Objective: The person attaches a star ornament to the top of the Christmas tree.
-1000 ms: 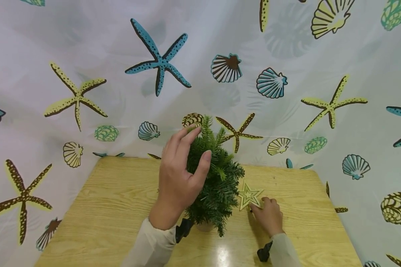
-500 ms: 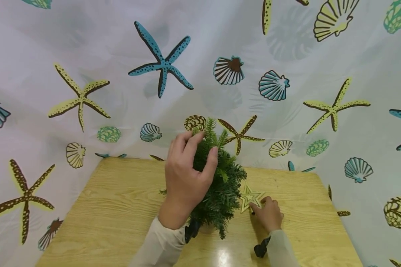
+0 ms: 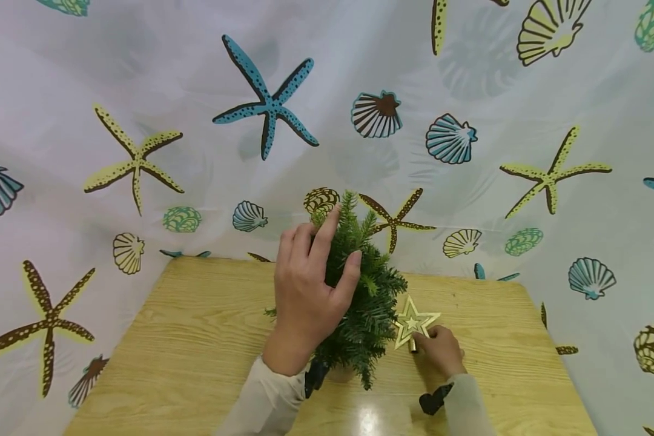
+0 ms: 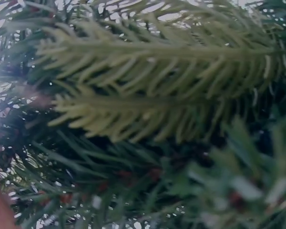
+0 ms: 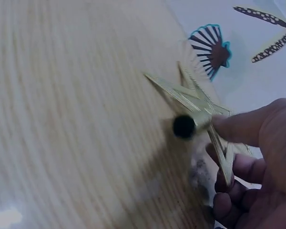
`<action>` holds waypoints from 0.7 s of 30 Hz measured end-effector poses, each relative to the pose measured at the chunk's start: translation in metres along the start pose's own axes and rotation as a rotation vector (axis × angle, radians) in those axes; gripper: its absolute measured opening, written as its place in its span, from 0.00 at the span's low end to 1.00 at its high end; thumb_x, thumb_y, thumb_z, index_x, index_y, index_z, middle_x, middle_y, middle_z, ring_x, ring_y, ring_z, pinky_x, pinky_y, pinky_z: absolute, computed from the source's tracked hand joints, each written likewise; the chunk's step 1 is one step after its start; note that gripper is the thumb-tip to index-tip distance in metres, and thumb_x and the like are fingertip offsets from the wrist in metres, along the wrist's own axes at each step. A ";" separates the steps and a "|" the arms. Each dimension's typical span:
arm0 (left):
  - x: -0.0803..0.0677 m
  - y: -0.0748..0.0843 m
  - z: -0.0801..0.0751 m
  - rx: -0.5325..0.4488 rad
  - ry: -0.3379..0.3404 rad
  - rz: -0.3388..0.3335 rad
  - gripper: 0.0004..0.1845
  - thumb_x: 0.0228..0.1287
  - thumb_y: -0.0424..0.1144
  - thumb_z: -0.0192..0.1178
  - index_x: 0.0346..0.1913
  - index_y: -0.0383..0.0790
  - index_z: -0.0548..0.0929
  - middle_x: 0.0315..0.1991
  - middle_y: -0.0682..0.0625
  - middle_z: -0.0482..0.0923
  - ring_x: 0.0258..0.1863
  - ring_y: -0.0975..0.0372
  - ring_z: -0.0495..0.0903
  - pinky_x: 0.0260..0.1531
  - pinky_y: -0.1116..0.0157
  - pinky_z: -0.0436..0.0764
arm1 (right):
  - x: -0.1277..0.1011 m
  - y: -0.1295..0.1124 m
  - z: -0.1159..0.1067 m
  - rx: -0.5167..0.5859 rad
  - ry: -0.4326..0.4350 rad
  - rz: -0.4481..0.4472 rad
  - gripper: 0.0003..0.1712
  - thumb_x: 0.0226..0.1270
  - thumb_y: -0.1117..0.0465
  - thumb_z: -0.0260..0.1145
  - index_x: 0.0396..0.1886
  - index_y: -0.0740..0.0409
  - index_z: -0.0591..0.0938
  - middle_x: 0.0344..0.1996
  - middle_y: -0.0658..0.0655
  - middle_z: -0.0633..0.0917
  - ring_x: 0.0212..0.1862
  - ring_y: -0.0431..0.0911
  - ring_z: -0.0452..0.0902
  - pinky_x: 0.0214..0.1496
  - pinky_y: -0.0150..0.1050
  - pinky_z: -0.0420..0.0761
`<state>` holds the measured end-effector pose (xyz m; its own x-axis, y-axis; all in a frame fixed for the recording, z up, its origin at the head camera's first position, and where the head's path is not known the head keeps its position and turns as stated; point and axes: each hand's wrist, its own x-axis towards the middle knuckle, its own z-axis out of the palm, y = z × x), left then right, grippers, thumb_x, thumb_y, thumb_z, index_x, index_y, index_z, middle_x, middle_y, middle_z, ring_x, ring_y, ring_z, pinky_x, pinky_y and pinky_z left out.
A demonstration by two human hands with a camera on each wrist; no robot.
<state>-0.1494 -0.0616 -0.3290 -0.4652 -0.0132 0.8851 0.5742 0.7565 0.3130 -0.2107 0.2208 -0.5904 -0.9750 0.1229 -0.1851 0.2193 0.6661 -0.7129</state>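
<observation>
A small green artificial Christmas tree [image 3: 373, 315] stands upright on the wooden table. My left hand [image 3: 307, 287] lies along its left side near the top, index finger extended upward and thumb held apart, with the other fingertips partly hidden among the needles. Light green branch tips [image 4: 157, 52] fill the left wrist view, with a blurred edge of skin at the left. To the right of the tree, my right hand [image 3: 442, 350] pinches a gold star tree topper [image 3: 411, 324]. Its hollow round socket [image 5: 185, 127] shows below the thumb in the right wrist view.
The wooden table [image 3: 196, 327] extends to both sides of the tree. A white curtain [image 3: 169, 54] printed with starfish and shells hangs behind and beside it. Black straps or mounts [image 3: 436, 399] sit at the wrists.
My left hand has shifted slightly right and its index finger has straightened. The star is now tilted up with its socket showing, held by my right hand. The view has shifted slightly.
</observation>
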 end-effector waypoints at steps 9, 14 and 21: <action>-0.003 -0.002 0.001 0.006 -0.002 0.011 0.31 0.67 0.53 0.50 0.70 0.46 0.67 0.38 0.41 0.71 0.43 0.47 0.67 0.47 0.52 0.67 | -0.005 -0.005 -0.009 0.275 -0.059 0.003 0.12 0.67 0.59 0.63 0.36 0.66 0.84 0.25 0.60 0.79 0.23 0.48 0.69 0.27 0.40 0.71; -0.005 -0.003 0.000 0.009 -0.009 0.019 0.31 0.67 0.54 0.49 0.71 0.45 0.67 0.38 0.42 0.70 0.42 0.47 0.67 0.47 0.53 0.67 | -0.012 -0.014 -0.017 0.358 -0.065 -0.013 0.11 0.67 0.60 0.63 0.39 0.65 0.84 0.20 0.58 0.76 0.24 0.50 0.68 0.28 0.43 0.71; -0.006 -0.005 -0.002 0.013 -0.010 0.036 0.31 0.67 0.53 0.51 0.70 0.46 0.68 0.45 0.39 0.74 0.57 0.48 0.69 0.57 0.51 0.65 | -0.019 -0.037 -0.040 0.438 -0.017 -0.086 0.15 0.67 0.58 0.64 0.40 0.67 0.82 0.23 0.58 0.75 0.23 0.45 0.66 0.27 0.40 0.70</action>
<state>-0.1481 -0.0661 -0.3356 -0.4511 0.0213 0.8922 0.5825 0.7645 0.2762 -0.2017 0.2231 -0.5338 -0.9904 0.0659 -0.1216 0.1359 0.2989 -0.9446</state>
